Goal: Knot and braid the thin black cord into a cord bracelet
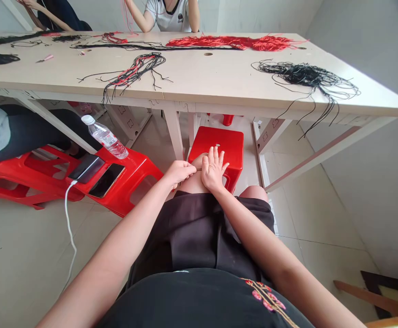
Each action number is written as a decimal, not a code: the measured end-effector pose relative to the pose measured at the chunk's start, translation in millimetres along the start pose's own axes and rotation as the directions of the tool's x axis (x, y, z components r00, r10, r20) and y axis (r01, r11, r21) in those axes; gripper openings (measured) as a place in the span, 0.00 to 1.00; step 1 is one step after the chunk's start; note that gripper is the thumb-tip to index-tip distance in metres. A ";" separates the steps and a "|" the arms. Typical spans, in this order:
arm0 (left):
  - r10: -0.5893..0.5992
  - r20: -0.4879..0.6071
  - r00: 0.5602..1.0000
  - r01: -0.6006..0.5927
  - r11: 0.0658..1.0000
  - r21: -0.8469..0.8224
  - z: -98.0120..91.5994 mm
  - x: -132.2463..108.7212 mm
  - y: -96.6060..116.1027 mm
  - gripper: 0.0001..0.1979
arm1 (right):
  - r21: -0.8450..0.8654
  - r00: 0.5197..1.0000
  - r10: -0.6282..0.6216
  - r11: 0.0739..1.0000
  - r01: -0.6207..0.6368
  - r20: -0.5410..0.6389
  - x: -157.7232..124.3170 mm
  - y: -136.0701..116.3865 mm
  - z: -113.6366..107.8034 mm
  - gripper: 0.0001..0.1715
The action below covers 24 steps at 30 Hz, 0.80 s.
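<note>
My left hand (180, 173) is closed in a pinch on the end of a thin dark cord (199, 169) over my bare knee (192, 183). The cord runs across to my right hand (214, 169), which lies flat on the leg with its fingers spread. Whatever part of the cord is under that palm is hidden. Just beyond both hands stands a red plastic stool (219, 136).
On the table (212, 73) lie a black cord bundle (304, 75), a red cord bundle (267, 43) and a mixed black-and-red bundle (133, 70). To my left, a stool holds a water bottle (108, 139), a phone (106, 180) and a power bank (86, 168). Other people sit nearby.
</note>
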<state>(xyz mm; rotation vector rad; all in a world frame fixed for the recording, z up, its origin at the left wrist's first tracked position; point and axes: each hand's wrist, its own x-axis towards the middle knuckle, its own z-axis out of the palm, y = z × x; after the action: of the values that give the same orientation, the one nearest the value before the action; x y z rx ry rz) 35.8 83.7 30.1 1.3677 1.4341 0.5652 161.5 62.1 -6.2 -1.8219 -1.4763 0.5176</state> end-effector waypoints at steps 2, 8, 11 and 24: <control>-0.014 -0.003 1.000 0.014 1.000 -0.005 0.2 3.7 1.6 0.04 | 0.011 1.000 0.020 1.000 -0.019 -0.011 6.7 -2.2 -2.1 0.34; -0.049 0.034 0.998 0.052 0.994 -0.092 -0.8 10.6 6.2 0.08 | 0.007 0.999 0.024 1.000 -0.023 -0.026 16.6 -2.5 -4.3 0.33; -0.060 0.038 0.997 0.064 0.992 -0.112 -0.6 12.3 7.7 0.08 | 0.035 0.996 0.083 0.996 -0.081 -0.032 29.5 -1.0 -8.2 0.35; -0.062 0.038 0.997 0.067 0.988 -0.138 -1.2 24.2 12.3 0.08 | 0.029 0.996 0.094 0.995 -0.094 -0.005 66.7 -1.6 -11.0 0.41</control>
<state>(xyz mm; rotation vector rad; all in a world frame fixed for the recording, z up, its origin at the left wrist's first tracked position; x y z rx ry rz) 44.4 109.4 32.8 1.2112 1.3807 0.5872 185.6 122.9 11.0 -1.8761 -1.3774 0.5759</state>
